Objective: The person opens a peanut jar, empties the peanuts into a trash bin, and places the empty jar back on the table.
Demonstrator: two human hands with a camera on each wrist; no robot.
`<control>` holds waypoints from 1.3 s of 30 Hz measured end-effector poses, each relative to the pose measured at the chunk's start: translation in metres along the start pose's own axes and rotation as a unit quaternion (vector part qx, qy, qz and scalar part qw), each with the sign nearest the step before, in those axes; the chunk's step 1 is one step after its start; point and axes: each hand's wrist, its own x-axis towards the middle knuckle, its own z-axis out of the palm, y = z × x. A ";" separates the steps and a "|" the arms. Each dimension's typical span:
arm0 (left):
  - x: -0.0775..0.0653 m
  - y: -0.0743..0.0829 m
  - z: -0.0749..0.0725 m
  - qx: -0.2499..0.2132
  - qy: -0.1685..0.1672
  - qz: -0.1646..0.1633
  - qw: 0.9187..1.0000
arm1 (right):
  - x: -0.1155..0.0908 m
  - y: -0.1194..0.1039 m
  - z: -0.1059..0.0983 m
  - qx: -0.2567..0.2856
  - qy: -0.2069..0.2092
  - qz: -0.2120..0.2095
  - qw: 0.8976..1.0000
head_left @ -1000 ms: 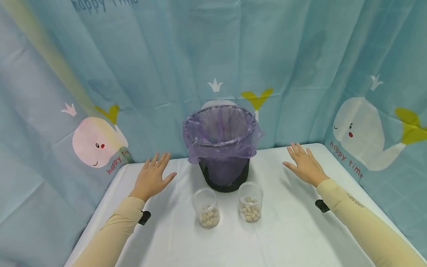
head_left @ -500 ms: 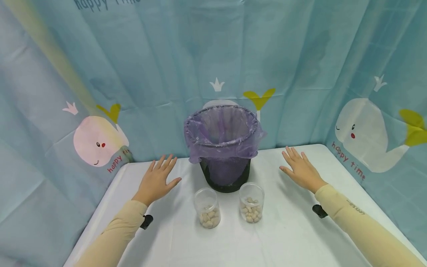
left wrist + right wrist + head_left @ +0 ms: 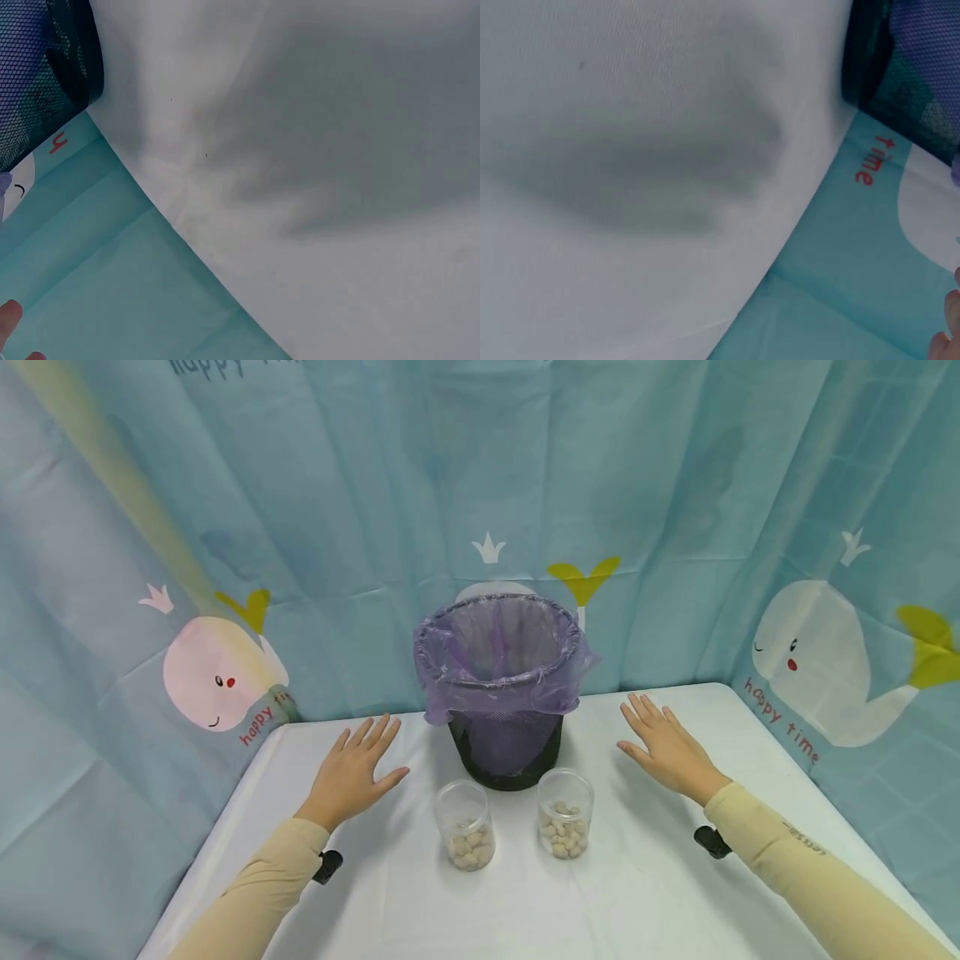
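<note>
Left hand: palm down, raised over the white table (image 3: pixel 420 914), left of centre; left hand (image 3: pixel 347 783) seen with fingers spread apart, thumb stuck out toward the bin (image 3: pixel 551 760).
Right hand: held up likewise, right of centre; right hand (image 3: pixel 670 752) seen with fingers slightly apart, thumb set off from them.
Left jar: clear, upright, lower centre; left jar (image 3: pixel 460 810) part-filled with tan nut-like pieces (image 3: pixel 471 848).
Right jar: clear, upright, just beside it to the right; right jar (image 3: pixel 562 789) part-filled with similar pieces.
Bin: dark mesh, stood upright at centre behind both jars; lined with purple bag (image 3: pixel 495 697), folded over the rim.
Sleeves: left sleeve (image 3: pixel 251 885) and right sleeve (image 3: pixel 817 877), both beige; right one marked with dark lettering.
Wrist views: hand shadows cast on table; only a few fingertips (image 3: pixel 9 319) caught, at lower left and lower right corners respectively.
Backdrop: blue curtain (image 3: pixel 360 468), printed with whales (image 3: pixel 813 664), across upper frame.
</note>
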 end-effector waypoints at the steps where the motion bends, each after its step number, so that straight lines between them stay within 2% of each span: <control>1: -0.001 0.001 0.000 0.000 -0.002 0.001 1.000 | 0.000 -0.002 0.001 0.001 0.000 -0.002 1.000; 12: -0.008 0.011 0.003 -0.008 0.012 0.025 1.000 | -0.007 -0.019 0.002 0.006 0.006 -0.027 1.000; 28: -0.019 0.021 0.003 -0.003 0.012 0.055 0.998 | -0.019 -0.038 -0.006 0.004 0.024 -0.071 0.997; 35: -0.022 0.025 0.001 -0.001 0.010 0.068 0.998 | -0.026 -0.050 -0.010 0.006 0.015 -0.071 0.997; 39: -0.023 0.028 0.000 -0.001 0.008 0.075 0.997 | -0.028 -0.059 -0.011 0.013 0.015 -0.085 0.996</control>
